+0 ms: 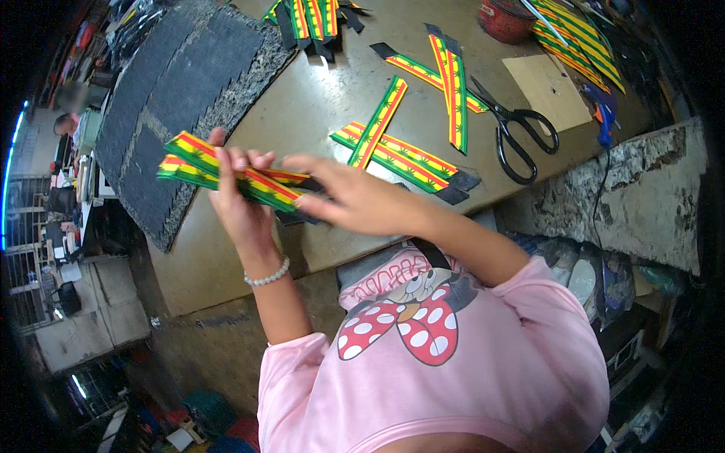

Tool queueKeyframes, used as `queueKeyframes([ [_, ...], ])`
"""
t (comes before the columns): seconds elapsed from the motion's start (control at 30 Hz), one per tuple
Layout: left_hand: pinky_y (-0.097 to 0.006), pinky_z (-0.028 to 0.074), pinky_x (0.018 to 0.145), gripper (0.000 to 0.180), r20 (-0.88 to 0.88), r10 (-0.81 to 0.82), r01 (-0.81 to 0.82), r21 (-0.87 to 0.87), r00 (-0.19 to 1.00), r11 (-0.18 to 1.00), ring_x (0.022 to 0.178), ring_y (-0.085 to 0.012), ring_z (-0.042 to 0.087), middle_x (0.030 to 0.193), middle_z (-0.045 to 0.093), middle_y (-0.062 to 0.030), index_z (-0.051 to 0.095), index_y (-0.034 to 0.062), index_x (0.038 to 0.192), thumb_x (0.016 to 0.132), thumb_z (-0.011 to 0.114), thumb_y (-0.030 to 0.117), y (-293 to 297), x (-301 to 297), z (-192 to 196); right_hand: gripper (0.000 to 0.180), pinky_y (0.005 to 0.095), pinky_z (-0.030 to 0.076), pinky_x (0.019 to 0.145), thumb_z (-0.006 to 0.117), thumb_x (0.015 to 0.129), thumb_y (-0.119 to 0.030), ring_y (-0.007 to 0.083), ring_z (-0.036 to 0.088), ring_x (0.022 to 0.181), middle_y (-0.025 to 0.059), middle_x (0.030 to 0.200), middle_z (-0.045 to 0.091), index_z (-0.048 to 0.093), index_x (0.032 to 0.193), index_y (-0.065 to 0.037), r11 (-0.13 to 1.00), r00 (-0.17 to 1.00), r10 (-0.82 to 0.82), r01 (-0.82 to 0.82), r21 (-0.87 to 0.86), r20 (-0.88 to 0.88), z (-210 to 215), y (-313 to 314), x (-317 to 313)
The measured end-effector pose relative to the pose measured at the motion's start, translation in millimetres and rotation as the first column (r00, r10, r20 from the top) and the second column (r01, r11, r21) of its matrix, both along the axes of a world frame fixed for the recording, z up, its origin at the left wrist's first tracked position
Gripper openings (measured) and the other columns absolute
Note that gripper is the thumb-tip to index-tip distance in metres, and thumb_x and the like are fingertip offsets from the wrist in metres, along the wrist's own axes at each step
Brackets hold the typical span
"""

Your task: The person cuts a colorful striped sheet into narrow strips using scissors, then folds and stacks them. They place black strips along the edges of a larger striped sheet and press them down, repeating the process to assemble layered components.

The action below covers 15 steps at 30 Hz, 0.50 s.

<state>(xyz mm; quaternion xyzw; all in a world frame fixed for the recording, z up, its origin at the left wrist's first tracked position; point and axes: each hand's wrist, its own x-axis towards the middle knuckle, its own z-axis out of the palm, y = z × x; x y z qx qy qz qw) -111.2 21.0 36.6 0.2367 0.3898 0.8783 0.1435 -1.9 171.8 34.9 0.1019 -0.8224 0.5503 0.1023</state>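
Observation:
In my left hand [240,189], which wears a pale bead bracelet [267,275], are several green, yellow and red striped strips [198,162] with leaf prints. The fingers close round the middle of these crossed strips. My right hand [362,198], slightly blurred, has its thumb and fingers about the strips' right-hand ends, where dark pieces show. On the table beyond my hands, more striped strips [408,158] lie crossed, some with black ends. Farther right, another crossed pair [451,90] rests beside black-handled scissors [513,136].
A black rough-surfaced board [174,98] covers the table's left part. A strip pile [310,19] lies at the far edge. Right of the scissors are a tan card [547,90], a blue glue gun [604,117] with a cord, a red pot [506,19] and striped sheets [578,41].

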Motion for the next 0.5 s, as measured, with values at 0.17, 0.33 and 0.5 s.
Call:
queueKeyframes([
  [0.17,-0.023,0.038,0.059,0.038,0.056,0.165,-0.139,-0.320,0.985,0.937,0.060,-0.0056,0.042,0.073,0.043,0.0036,0.048,0.0028,0.132,0.100,0.054,0.022,-23.5,-18.0,32.4,0.035,0.0405,0.045,0.092,0.064,0.090,-0.017,0.0312,0.053,0.105,0.0153,0.108,0.056,0.057,0.121,-0.002,0.828,0.982,-0.177,0.185,0.530,-0.067,-5.0,50.1,55.4],
  [0.33,-0.035,0.053,0.072,0.032,-0.580,-0.198,-0.409,-0.740,0.790,0.534,0.078,-0.0206,0.068,0.088,0.072,-0.0141,0.067,-0.0028,0.102,0.085,0.072,0.024,62.0,-12.6,27.7,0.030,0.0403,0.044,0.088,0.069,0.084,-0.016,0.0314,0.050,0.104,0.0122,0.105,0.052,0.060,0.109,-0.002,0.738,0.985,-0.173,0.128,0.663,0.003,-17.4,44.4,74.1],
  [0.5,-0.042,0.052,0.070,0.051,-0.430,-0.602,-0.448,-0.884,0.672,0.131,0.076,-0.0344,0.068,0.084,0.069,-0.0238,0.067,-0.0056,0.082,0.067,0.085,0.040,138.1,-25.9,-5.7,0.019,0.0395,0.044,0.085,0.069,0.083,-0.013,0.0328,0.053,0.097,0.0127,0.097,0.054,0.059,0.095,-0.003,0.838,0.988,-0.150,0.142,0.526,-0.028,-11.9,53.1,81.7],
])
